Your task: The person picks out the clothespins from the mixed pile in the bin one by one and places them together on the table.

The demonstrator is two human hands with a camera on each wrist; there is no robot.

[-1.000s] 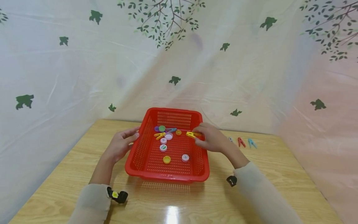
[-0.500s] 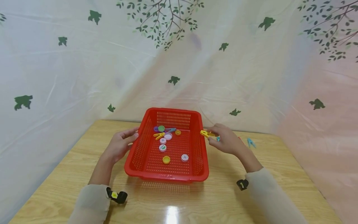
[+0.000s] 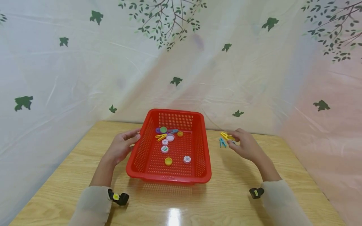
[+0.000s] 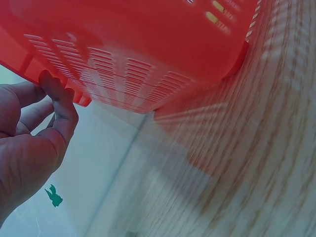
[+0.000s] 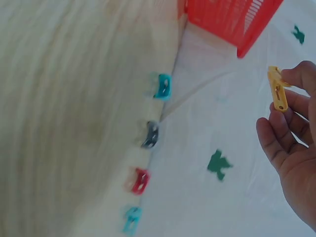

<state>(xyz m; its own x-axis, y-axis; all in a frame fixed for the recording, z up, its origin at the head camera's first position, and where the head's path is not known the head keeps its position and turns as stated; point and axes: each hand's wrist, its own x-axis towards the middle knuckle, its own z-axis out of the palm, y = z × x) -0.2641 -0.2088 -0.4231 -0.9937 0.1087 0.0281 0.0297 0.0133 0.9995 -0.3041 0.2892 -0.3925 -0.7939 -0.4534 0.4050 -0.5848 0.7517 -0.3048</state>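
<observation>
My left hand (image 3: 120,146) holds the left rim of a red plastic basket (image 3: 202,150); in the left wrist view its fingers (image 4: 61,108) bend against the rim. To the right of the basket, my right hand (image 3: 247,146) pinches a yellow clothespin (image 3: 226,135) between thumb and fingertips. The right wrist view shows this yellow clothespin (image 5: 278,89) held up above the row of clothespins on the table. Inside the basket lie a yellow clothespin (image 3: 161,137), a blue one (image 3: 173,131) and several bottle caps, among them a green cap (image 3: 163,129) and a yellow cap (image 3: 168,161).
Along the far side of the wooden table (image 3: 226,194) stand a blue clothespin (image 3: 222,142), a grey clothespin (image 5: 151,134), a red clothespin (image 5: 140,181) and another light blue clothespin (image 5: 132,219). Behind the table hangs a pale sheet (image 3: 135,78) with green leaf prints.
My right hand has carried the yellow clothespin from over the basket rightward past its rim, to above the clothespins on the table. My left hand and the basket have stayed in place.
</observation>
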